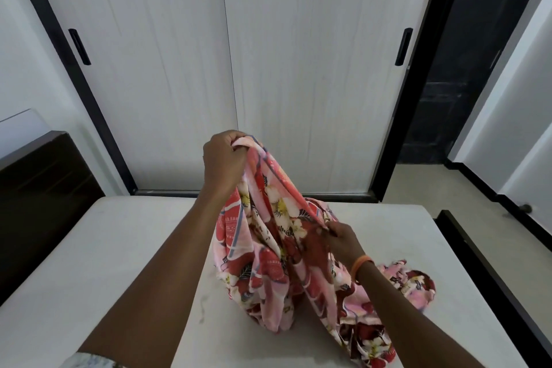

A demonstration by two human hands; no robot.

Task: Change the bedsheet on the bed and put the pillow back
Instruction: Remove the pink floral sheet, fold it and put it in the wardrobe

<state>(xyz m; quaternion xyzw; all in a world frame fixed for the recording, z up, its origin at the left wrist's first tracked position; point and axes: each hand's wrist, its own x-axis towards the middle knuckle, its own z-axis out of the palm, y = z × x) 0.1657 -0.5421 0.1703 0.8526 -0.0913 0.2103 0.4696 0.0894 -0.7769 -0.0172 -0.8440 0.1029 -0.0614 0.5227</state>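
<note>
A pink and red floral bedsheet (268, 254) hangs bunched above the bare white mattress (104, 263), its lower folds piled on the mattress surface. My left hand (224, 158) grips the sheet's top edge and holds it raised. Lower and to the right, my right hand (340, 240), with an orange band on the wrist, pinches a fold of the same sheet. No pillow is in view.
White sliding wardrobe doors (298, 69) with black handles stand just beyond the bed's far edge. A dark wooden headboard (38, 203) borders the left side. A black bed frame rail (493, 278) runs along the right, with tiled floor (418, 185) and a dark doorway behind.
</note>
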